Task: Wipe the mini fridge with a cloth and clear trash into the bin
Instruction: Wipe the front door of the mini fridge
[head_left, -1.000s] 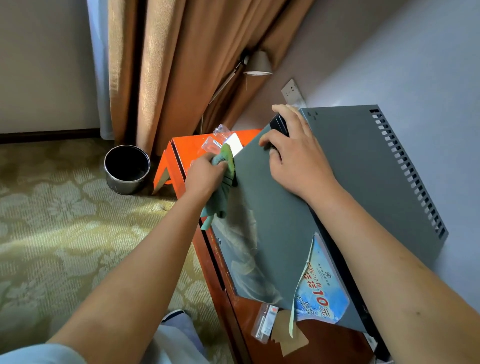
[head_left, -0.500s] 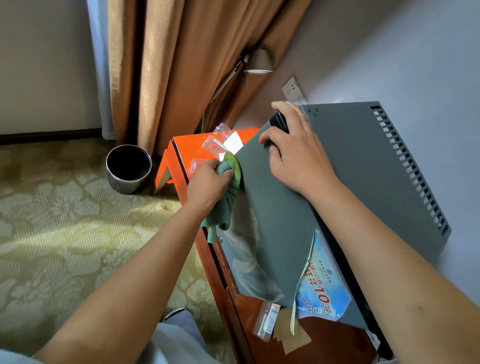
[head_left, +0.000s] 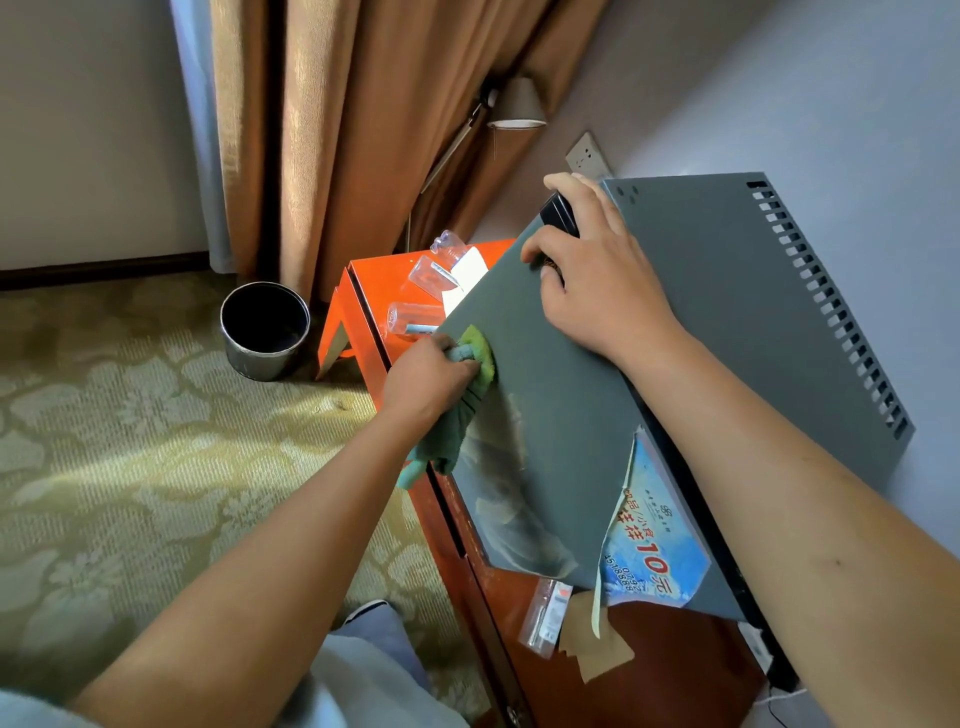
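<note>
Head view: you're mid-wipe, left hand (head_left: 426, 376) gripping the cloth (head_left: 470, 374) against the mini fridge (head_left: 566, 415) door, right hand (head_left: 597, 283) seemingly curled over its top edge; next stroke toward 5 o'clock.

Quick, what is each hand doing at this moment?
Left hand: closed on the green cloth, pressing it against the fridge door.
Right hand: fingers curled over the door's top edge, gripping it.
</note>
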